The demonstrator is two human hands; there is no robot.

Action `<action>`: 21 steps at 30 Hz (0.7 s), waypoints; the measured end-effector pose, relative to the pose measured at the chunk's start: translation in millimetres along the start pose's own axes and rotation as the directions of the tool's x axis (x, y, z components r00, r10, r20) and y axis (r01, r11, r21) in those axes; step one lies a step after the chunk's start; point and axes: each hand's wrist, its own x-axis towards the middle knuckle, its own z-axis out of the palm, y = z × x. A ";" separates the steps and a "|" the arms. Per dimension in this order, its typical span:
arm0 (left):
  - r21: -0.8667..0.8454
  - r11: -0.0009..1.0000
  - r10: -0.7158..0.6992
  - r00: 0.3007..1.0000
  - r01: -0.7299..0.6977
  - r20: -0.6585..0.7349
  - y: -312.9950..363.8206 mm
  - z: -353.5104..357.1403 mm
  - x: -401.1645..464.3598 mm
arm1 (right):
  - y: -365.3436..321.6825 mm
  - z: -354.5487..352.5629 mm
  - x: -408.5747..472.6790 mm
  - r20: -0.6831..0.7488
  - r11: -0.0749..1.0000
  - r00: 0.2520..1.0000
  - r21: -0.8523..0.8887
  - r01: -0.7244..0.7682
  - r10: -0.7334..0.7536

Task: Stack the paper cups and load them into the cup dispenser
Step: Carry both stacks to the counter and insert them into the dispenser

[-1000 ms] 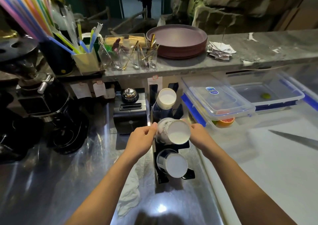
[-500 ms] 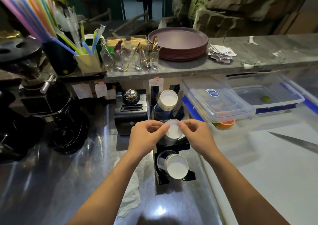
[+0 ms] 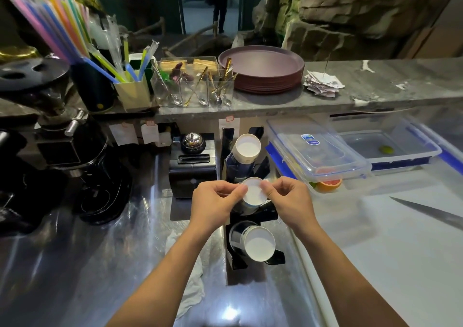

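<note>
A black cup dispenser (image 3: pixel 269 213) with three slots stands on the steel counter. Its middle slot holds a stack of paper cups (image 3: pixel 255 193), white bottom facing me. My left hand (image 3: pixel 214 202) and my right hand (image 3: pixel 288 199) pinch that stack's end from either side, thumbs on the white bottom. The far slot holds another cup stack (image 3: pixel 246 147) and the near slot a third cup stack (image 3: pixel 258 242), both pointing bottom-up toward me.
A black box with a silver bell (image 3: pixel 192 166) sits left of the dispenser, a coffee grinder (image 3: pixel 62 151) further left. Lidded plastic containers (image 3: pixel 315 151) and a knife (image 3: pixel 431 212) lie to the right. A cloth (image 3: pixel 193 284) lies on the counter below.
The cup stack, held tilted above the middle slot a second ago, has been pushed down into it. Both hands closed in over its end.
</note>
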 end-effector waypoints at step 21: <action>0.335 0.941 0.079 0.994 -0.051 -0.071 18.5 -2.2 -9.5 | -21.8 -0.6 -9.2 -0.082 0.958 0.996 -0.288 0.012 -0.038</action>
